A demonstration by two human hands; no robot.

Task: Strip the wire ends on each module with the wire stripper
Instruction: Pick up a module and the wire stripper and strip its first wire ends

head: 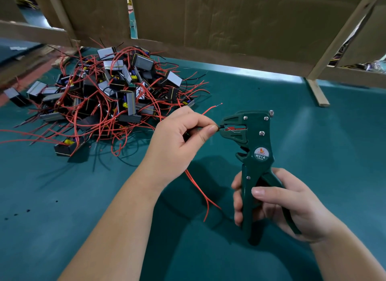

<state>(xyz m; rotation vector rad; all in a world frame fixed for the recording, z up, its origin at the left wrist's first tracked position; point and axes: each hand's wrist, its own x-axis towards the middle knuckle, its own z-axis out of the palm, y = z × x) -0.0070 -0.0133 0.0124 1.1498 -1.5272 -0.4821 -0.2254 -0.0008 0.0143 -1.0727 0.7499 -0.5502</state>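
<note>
Teal table (83, 197): green wire stripper (252, 155), jaws around wire end (231, 130).

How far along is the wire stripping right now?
Done: nothing I can confirm. In hand: the left hand feeds a black wire into the green wire stripper, gripped by the right hand. Left: the large pile of modules.

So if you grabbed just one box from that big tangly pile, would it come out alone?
Probably not. The red wires loop over and under many modules in the pile, so neighbours would likely drag along. The wires look thin and floppy, bending in loose curves, so they'd sag rather than stay stiff. The modules look blocky and flat-sided, so they should slide, not roll.
</note>
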